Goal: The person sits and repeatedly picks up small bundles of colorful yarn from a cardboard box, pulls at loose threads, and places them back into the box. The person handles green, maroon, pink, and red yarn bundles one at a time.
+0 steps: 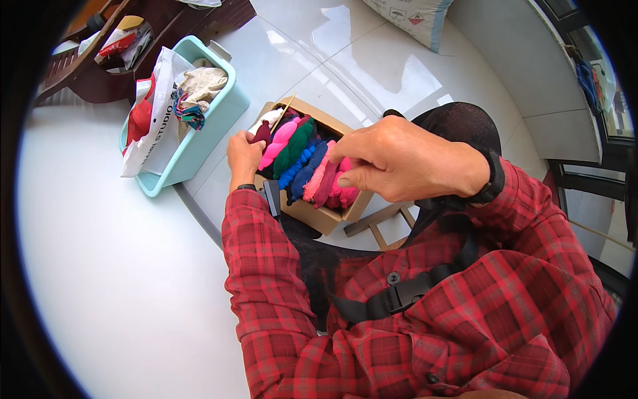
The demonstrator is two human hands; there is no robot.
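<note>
A cardboard box [309,217] in front of me holds several twisted yarn hanks side by side. Among them are a dark red hank [262,132], a bright pink hank [281,142], a green hank [295,149], a blue hank [297,168] and a magenta hank [348,194]. My left hand [243,157] is at the box's left side, its thumb by the dark red hank; whether it grips yarn or the box edge is unclear. Over the right end hovers my right hand [398,157], thumb and forefinger apart, nothing visible between them. A thin wooden stick [284,112] slants across the far-left corner.
At the left stands a light green plastic bin [204,149] with a white printed bag [162,124] and cloth [202,85]. A white table surface [109,259] spans the left. A wooden frame [384,224] lies near the box, and a printed sack [413,20] sits farther off.
</note>
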